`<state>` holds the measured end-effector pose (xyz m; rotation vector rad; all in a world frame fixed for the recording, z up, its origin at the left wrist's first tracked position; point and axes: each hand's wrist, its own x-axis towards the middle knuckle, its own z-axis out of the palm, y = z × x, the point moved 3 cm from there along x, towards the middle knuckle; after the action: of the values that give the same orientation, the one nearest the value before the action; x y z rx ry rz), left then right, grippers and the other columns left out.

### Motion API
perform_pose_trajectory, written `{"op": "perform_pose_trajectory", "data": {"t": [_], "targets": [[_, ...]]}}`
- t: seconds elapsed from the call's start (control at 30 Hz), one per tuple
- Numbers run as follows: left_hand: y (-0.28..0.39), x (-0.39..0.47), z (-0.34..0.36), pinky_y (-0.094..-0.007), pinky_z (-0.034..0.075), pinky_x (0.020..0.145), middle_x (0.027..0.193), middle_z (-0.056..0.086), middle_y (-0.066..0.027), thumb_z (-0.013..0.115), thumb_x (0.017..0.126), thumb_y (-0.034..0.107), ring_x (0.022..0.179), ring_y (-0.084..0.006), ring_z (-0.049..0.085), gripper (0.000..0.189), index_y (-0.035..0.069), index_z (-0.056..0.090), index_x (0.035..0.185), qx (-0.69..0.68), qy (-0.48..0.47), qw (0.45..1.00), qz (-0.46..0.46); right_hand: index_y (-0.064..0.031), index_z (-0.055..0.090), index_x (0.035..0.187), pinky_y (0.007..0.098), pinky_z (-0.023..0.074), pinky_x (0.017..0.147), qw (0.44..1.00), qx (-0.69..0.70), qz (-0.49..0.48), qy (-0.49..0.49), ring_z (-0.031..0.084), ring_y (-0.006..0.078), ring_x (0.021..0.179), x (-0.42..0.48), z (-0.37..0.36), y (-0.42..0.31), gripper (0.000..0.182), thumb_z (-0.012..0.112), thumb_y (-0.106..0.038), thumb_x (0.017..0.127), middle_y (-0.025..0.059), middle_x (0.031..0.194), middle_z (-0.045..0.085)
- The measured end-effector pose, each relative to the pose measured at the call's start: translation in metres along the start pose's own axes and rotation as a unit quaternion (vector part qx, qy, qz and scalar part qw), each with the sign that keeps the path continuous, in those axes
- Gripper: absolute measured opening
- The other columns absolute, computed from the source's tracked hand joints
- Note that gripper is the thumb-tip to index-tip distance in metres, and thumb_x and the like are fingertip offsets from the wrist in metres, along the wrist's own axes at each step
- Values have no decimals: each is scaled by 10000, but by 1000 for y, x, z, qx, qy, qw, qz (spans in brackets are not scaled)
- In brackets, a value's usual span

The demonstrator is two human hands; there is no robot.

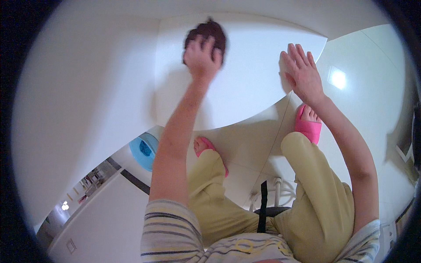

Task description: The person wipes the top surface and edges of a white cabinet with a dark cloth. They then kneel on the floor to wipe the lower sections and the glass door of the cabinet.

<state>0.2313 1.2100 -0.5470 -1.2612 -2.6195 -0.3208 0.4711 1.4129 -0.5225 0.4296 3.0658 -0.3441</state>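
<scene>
My left hand (201,60) presses a bunched dark cloth (221,36) against a smooth white panel (243,75), its fingers spread over the fabric. Both hand and cloth look slightly blurred. To the right, my right hand (304,77) holds nothing; its fingers are apart above or on the panel's right end, casting a shadow there. Whether the palm touches the panel, I cannot tell.
A white wall or side panel (85,82) rises at the left. A light blue basin (136,157) stands below my left forearm. Pink slippers (307,128) are on the tiled floor (365,98). White stool or chair legs (278,190) show between my knees.
</scene>
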Motion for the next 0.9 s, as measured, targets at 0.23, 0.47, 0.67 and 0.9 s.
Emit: {"op": "perform_pose_trajectory", "data": {"t": [0.23, 0.47, 0.67, 0.9], "targets": [[85, -93, -52, -571, 320, 1064, 1400, 478, -118, 692, 804, 299, 1278, -363, 433, 455, 224, 620, 1248, -108, -131, 968, 188, -137, 395, 1437, 497, 226, 1182, 1000, 17, -8, 18, 277, 323, 1439, 0, 1, 3, 575, 602, -234, 909, 139, 1537, 318], [-18, -74, -50, -488, 356, 1048, 1266, 553, -139, 634, 780, 132, 1204, -338, 495, 574, 123, 530, 1344, -66, -10, 997, 26, -146, 389, 1441, 492, 213, 1187, 1000, 7, -8, 22, 255, 310, 1452, 1, 4, 4, 575, 594, -223, 909, 130, 1548, 306], [31, -63, -21, -523, 332, 1050, 1254, 550, -151, 657, 824, 302, 1207, -335, 481, 635, 97, 473, 1396, -43, -14, 998, -35, -160, 403, 1438, 494, 199, 1190, 1000, -2, 11, 24, 245, 305, 1458, -1, 19, 7, 575, 588, -223, 897, 125, 1558, 292], [114, -97, -38, -527, 319, 1079, 1326, 537, -64, 691, 806, 362, 1255, -305, 461, 524, 252, 585, 1308, -139, -97, 967, 189, -152, 387, 1447, 490, 206, 1188, 1000, -1, 9, 9, 252, 306, 1455, 1, 13, 6, 591, 599, -202, 897, 128, 1558, 290]]}}
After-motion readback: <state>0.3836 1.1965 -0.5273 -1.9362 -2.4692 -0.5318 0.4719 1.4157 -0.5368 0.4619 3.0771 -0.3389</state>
